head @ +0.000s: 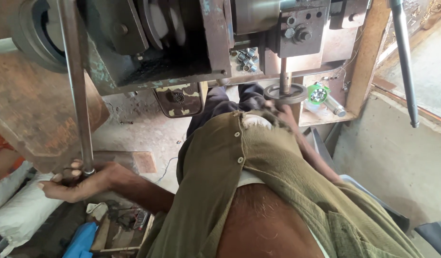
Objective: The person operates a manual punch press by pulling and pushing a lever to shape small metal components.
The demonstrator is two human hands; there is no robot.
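Note:
I stand at a worn metal machine [182, 43], looking down my olive shirt. My left hand [77, 181] is closed around the lower end of a long steel lever rod [77, 81] that rises to the machine's left side. My right hand [283, 111] reaches forward and grips a small dark handwheel [286, 93] on a vertical shaft under the machine's head. The shirt hides much of my right arm.
A second long metal bar [405, 62] hangs at the right. A wooden shelf [325, 117] holds a green-headed torch [321, 95]. Small metal sleeves [247, 58] lie on the machine ledge. White sacks [20, 205], blue plastic [82, 239] and scraps sit low left. Concrete floor is at the right.

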